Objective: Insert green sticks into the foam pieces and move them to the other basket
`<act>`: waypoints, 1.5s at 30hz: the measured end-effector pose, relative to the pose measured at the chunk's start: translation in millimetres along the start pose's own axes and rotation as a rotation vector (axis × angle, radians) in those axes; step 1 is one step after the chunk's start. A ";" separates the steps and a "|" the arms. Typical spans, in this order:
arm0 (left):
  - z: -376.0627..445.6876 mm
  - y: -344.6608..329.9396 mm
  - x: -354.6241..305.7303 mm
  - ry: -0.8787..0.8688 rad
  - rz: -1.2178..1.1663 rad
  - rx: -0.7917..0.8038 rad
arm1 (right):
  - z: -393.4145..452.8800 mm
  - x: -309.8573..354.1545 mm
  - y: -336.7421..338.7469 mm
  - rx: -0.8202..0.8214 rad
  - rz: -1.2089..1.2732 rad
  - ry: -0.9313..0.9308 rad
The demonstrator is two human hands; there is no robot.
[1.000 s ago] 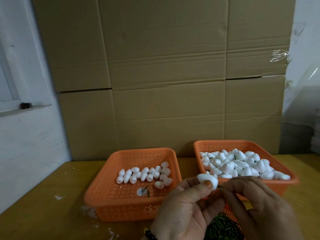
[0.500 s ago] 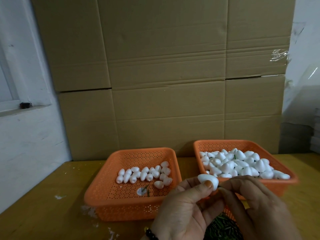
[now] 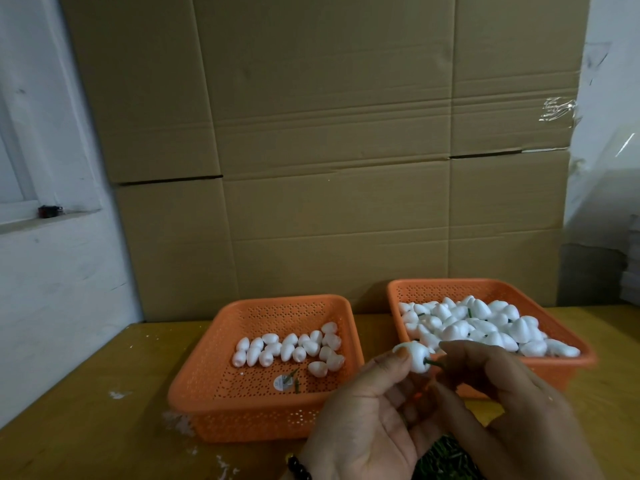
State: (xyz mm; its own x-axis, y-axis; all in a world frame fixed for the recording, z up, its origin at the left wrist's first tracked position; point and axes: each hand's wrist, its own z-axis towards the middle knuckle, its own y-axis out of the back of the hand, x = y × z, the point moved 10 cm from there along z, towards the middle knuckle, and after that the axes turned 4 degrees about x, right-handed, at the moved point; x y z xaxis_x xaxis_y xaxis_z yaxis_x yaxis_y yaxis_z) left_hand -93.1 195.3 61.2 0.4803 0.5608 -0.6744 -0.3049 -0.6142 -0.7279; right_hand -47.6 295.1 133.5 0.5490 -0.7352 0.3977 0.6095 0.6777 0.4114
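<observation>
Here, left hand (image 3: 367,410): it pinched one white foam piece (image 3: 417,356) between thumb and curled fingers, held up over the gap between the two baskets, low in the head view.
Foam piece: it sat above the table, in front of the near left corner of the right basket, with a green stick (image 3: 435,363) poking out of its right end.
Right hand (image 3: 502,407): its fingers were curled in toward the stick's free end; whether the fingertips actually pinched the stick I could not tell, as that end was hidden behind them.
Left basket (image 3: 207,389): orange, perforated, holding a loose row of plain foam pieces (image 3: 287,348) toward its far side, plus a round sticker (image 3: 281,382) and a couple of stray green sticks on its floor.
Right basket (image 3: 568,362): orange, heaped with foam pieces (image 3: 485,327), green stick ends showing among them.
Stick supply (image 3: 446,462): a dark green pile at the bottom edge, between the wrists, mostly hidden.
Table (image 3: 86,420): yellowish wood with white crumbs near the left basket.
Backdrop: stacked cardboard boxes (image 3: 329,150) behind both baskets.
Wrist: a dark beaded bracelet (image 3: 299,467) on the left.
</observation>
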 end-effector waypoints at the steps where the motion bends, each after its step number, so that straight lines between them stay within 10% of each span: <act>1: -0.2 -0.6 2.1 0.015 -0.005 0.008 | 0.3 -1.3 -1.0 0.010 0.034 -0.020; 32: 8.5 0.3 26.7 0.090 0.119 0.046 | -10.7 -45.1 -40.5 0.182 0.711 -0.502; 45: 4.3 22.8 -2.2 -0.055 0.035 -0.182 | 10.8 -96.7 -8.6 0.100 0.153 -0.362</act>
State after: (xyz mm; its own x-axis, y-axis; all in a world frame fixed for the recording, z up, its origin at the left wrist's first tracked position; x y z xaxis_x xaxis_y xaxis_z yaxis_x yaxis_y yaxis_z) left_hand -104.7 182.5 45.6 0.4249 0.5634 -0.7086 -0.1649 -0.7215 -0.6725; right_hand -112.1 360.5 100.3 0.3812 -0.5848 0.7161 0.4677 0.7901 0.3962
